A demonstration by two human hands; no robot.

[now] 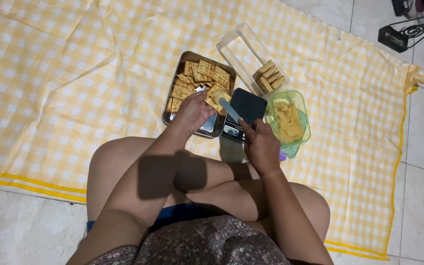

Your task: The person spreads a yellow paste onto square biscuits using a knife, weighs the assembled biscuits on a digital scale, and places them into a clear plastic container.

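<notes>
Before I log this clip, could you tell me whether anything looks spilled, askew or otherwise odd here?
Nothing looks spilled or damaged. The crackers lie loosely heaped in the metal tray, and the checked cloth is creased. The left hand holds a cracker; the right hand holds a knife.

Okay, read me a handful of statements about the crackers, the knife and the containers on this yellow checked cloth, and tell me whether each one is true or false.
1. The left hand holds a cracker over the metal tray. True.
2. The right hand holds a fork. False: it holds a knife with a flat blade.
3. The green tub holds a yellowish spread. True.
4. The clear rectangular box is packed full. False: only a few pieces lie at one end; the rest is bare.
5. The dark kitchen scale sits between the tray and the green tub. True.
6. The cloth is plain blue. False: it is yellow and white checked.
</notes>
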